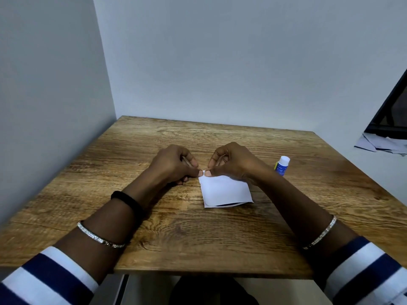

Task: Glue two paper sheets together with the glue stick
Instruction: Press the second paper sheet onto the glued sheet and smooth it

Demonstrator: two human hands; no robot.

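The right hand [233, 164] pinched the far left corner of the paper sheets [224, 190] between thumb and forefinger, its other fingers curled in above. The left hand [174, 164] met it at the same corner, thumb tip against thumb tip, fingers curled and nipping the paper's edge. The sheets lay stacked on the table [154, 227] just right of centre. The upper one bowed up along the near edge, so a dark gap showed between the two. The glue stick [282, 165] stood upright with its white cap on, near the right wrist and apart from the paper. Each forearm wore a bangle [100, 237], the left also a black band [126, 200], and striped sleeves [57, 274] were pushed back. Loose papers [383, 144] lay off to the far right, beyond the table.
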